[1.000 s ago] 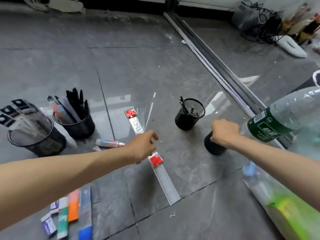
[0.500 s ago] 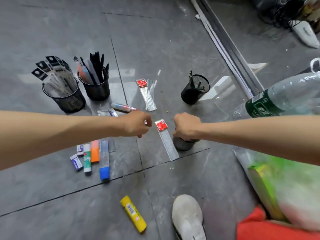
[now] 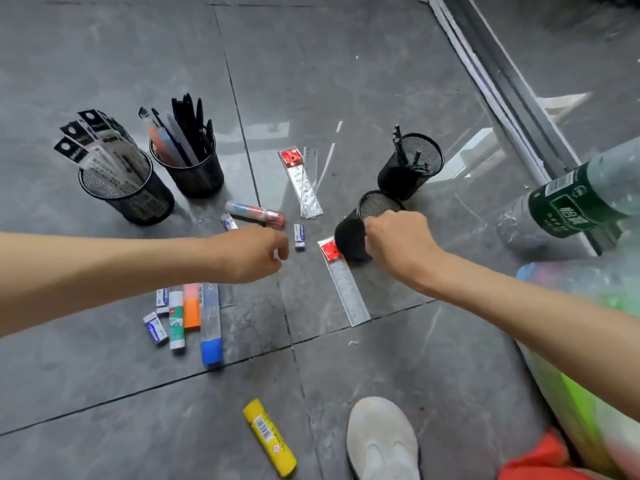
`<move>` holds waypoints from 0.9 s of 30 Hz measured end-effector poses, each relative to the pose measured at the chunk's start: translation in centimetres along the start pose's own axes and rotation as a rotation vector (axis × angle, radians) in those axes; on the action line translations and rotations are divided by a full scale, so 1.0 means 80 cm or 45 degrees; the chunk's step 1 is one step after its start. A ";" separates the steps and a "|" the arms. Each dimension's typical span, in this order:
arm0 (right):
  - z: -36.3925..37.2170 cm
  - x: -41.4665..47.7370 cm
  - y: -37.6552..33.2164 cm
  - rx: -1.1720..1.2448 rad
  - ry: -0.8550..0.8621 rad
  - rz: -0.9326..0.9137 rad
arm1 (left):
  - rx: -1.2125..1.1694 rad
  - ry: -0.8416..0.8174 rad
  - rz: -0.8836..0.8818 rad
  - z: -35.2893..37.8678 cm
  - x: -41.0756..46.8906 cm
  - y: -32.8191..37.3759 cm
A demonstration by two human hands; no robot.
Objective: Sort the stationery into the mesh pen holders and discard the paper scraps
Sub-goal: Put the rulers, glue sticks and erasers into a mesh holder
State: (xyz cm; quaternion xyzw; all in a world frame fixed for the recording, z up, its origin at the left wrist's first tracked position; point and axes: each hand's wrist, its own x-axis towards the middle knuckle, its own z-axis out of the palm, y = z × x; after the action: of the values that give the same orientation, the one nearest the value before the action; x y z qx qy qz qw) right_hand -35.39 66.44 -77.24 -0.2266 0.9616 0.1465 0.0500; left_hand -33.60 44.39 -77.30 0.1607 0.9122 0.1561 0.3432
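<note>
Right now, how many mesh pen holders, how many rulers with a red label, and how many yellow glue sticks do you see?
Mesh pen holders: 4
Rulers with a red label: 2
Yellow glue sticks: 1
Total: 7

Bright daylight, floor glare, blurred edges
</note>
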 end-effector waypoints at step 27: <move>0.043 0.029 0.012 0.077 0.447 -0.040 | -0.498 0.741 -0.686 0.025 0.196 0.040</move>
State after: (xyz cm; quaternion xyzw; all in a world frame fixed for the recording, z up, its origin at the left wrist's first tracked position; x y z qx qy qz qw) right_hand -37.79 67.31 -80.62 -0.2622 0.9558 0.0750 -0.1098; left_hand -42.80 53.93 -86.50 -0.2013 0.9335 0.2695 0.1243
